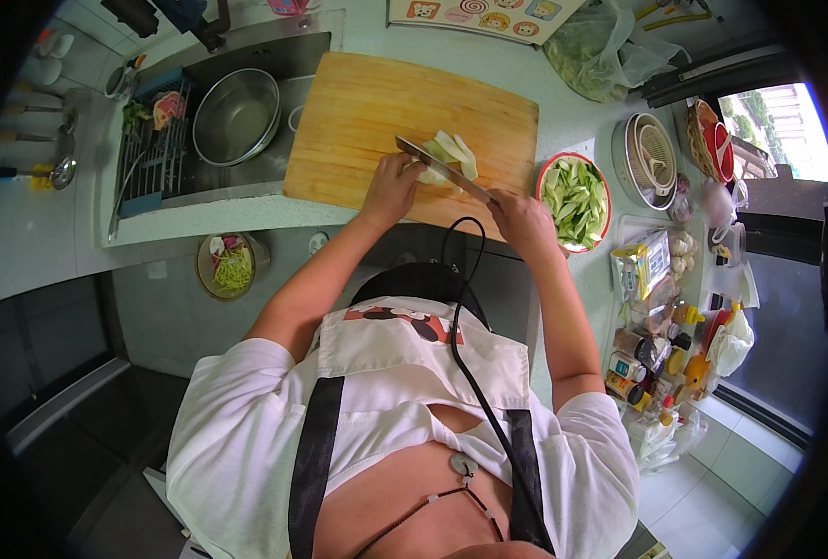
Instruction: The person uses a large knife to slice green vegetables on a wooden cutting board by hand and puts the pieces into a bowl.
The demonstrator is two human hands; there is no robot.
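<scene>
My right hand (523, 222) is closed round the handle of a kitchen knife (449, 171). Its blade slants up and left across a wooden cutting board (363, 116). Just beyond the blade lie pale green vegetable slices (453, 149), fanned out on the board. My left hand (393, 189) is at the near left side of the blade, fingers curled together against a pale vegetable piece (433, 178), which the hand and blade partly hide. Close to my right hand stands a red-rimmed bowl (608, 207) full of green slices (574, 197).
A sink (298, 65) at the left holds a steel basin (237, 116) and a dish rack (149, 154). A bin (206, 279) with green scraps stands below. Colanders (624, 154), a bag of greens (591, 56) and several seasoning bottles (624, 365) line the right side.
</scene>
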